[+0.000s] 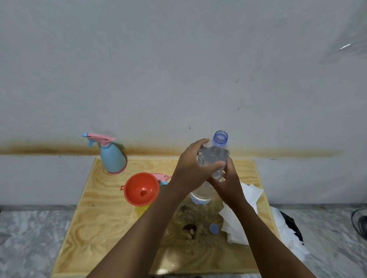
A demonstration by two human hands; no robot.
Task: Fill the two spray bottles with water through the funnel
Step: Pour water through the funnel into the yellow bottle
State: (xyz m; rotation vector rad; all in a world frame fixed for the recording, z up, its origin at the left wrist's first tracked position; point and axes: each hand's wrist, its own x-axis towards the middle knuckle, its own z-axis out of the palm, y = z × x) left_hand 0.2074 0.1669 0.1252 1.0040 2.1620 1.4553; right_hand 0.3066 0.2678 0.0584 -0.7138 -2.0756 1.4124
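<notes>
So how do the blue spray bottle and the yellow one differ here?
The blue spray bottle wears its pink trigger head; the yellow bottle carries the orange funnel instead. Blue stands at the back left corner, yellow nearer the middle. Both stand on the wooden table, untouched.

Dim, flat, even light; soft focus throughout; wide-angle bending at edges; faint glare streak upper right

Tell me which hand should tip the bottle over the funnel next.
Left, probably. The left hand wraps the open water bottle high on its body, on the side facing the funnel. The right hand only grips it lower down, on the far side from the funnel.
</notes>
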